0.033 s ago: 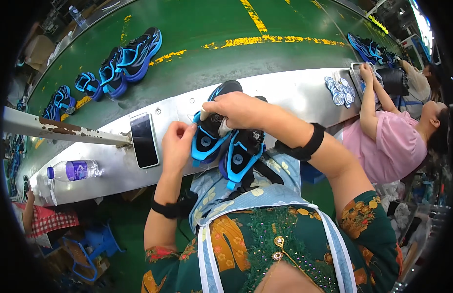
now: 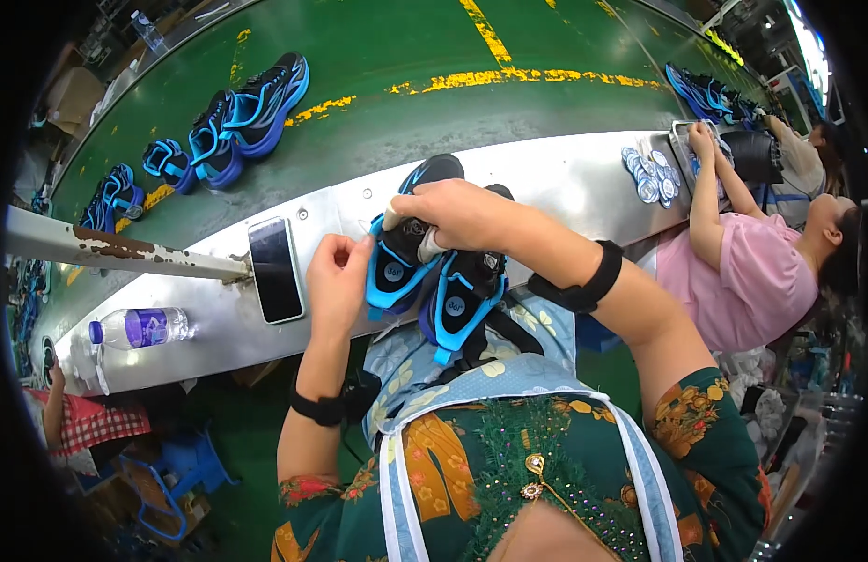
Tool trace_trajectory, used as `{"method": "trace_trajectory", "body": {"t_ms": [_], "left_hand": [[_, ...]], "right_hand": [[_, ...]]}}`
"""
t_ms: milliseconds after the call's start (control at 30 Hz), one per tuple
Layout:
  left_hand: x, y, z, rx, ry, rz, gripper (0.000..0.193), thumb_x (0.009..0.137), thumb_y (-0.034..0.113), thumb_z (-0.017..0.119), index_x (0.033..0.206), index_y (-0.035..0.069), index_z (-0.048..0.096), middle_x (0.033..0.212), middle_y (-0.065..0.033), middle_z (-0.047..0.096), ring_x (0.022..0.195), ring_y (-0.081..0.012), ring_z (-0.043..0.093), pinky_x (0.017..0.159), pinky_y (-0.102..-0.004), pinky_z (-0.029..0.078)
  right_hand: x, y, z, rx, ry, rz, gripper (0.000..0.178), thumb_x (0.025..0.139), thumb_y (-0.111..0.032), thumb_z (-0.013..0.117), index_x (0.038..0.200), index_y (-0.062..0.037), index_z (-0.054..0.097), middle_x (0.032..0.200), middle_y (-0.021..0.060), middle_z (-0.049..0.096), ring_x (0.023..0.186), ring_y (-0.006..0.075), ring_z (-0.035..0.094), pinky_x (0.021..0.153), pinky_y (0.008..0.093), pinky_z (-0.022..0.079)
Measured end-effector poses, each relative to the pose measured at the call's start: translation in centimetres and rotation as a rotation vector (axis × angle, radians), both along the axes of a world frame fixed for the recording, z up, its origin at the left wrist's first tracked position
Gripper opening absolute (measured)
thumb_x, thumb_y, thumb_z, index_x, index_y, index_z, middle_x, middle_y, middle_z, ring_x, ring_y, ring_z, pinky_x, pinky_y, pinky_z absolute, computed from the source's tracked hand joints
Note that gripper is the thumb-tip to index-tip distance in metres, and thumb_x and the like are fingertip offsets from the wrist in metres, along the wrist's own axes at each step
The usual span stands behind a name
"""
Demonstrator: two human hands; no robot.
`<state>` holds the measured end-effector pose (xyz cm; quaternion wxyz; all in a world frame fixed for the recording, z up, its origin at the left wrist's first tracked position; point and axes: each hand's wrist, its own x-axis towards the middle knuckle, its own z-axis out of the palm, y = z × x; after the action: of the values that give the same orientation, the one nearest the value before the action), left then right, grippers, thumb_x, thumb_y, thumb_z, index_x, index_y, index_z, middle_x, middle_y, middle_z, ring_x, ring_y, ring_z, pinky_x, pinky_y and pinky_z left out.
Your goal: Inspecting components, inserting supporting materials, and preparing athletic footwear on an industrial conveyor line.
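A pair of black sneakers with bright blue collars stands in front of me at the bench edge, heels toward me. My right hand, with pale covers on some fingers, reaches over the left sneaker and grips it around the tongue and lacing; its exact hold is partly hidden. Beside it is the right sneaker, under my right wrist and untouched by my left hand. My left hand is pinched closed just left of the left sneaker's collar. Whatever lies between those fingertips is too small to make out.
Left on the metal bench lie a phone and a water bottle, near a chipped post. More sneakers stand on the green surface beyond. Round labels lie at right, near a co-worker in pink.
My left hand has shifted very slightly left, away from the left sneaker. My right hand keeps its grip, and the shoes stay in place.
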<state>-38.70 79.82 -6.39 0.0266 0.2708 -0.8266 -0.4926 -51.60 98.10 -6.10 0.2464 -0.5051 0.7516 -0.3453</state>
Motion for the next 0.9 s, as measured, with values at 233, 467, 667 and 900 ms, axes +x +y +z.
{"method": "trace_trajectory", "body": {"t_ms": [233,467,667,900], "left_hand": [[-0.3,1.4,0.5,0.304,-0.157,-0.195,0.025,0.09,0.023,0.067,0.086,-0.001,0.067,0.073,0.0034,0.059,0.065,-0.005,0.047,0.061,-0.0224,0.038],[0.7,3.5,1.9,-0.774,0.319,-0.755,0.028,0.08,0.023,0.073,0.097,0.002,0.065,0.082,-0.0054,0.061,0.083,-0.0209,0.054,0.073,-0.0369,0.04],[4.0,5.4,0.8,-0.754,-0.001,-0.8,0.027,0.075,0.023,0.075,0.082,0.002,0.059,0.083,-0.0121,0.062,0.088,-0.0334,0.055,0.075,-0.0426,0.041],[-0.9,3.0,5.3,0.074,-0.048,-0.377,0.021,0.092,0.018,0.062,0.097,0.0,0.069,0.075,-0.0063,0.065,0.08,-0.0117,0.06,0.067,-0.0244,0.045]], "right_hand": [[2.1,1.6,-2.1,-0.259,-0.095,-0.282,0.026,0.078,-0.008,0.071,0.104,-0.0072,0.065,0.089,0.0125,0.067,0.083,0.0316,0.063,0.077,0.0426,0.047],[1.6,2.8,-2.4,0.025,0.141,-0.404,0.026,0.081,-0.025,0.072,0.098,-0.0064,0.067,0.086,0.013,0.066,0.083,0.0302,0.062,0.071,0.0402,0.047],[3.9,9.4,-1.1,-0.066,-0.137,-0.367,0.028,0.088,-0.028,0.065,0.114,-0.0181,0.067,0.081,0.0177,0.059,0.078,0.0366,0.059,0.073,0.0431,0.048],[8.7,9.0,-3.6,-0.195,0.044,-0.651,0.027,0.081,-0.023,0.072,0.103,-0.011,0.063,0.079,0.0134,0.06,0.078,0.0333,0.061,0.068,0.0409,0.048]]}}
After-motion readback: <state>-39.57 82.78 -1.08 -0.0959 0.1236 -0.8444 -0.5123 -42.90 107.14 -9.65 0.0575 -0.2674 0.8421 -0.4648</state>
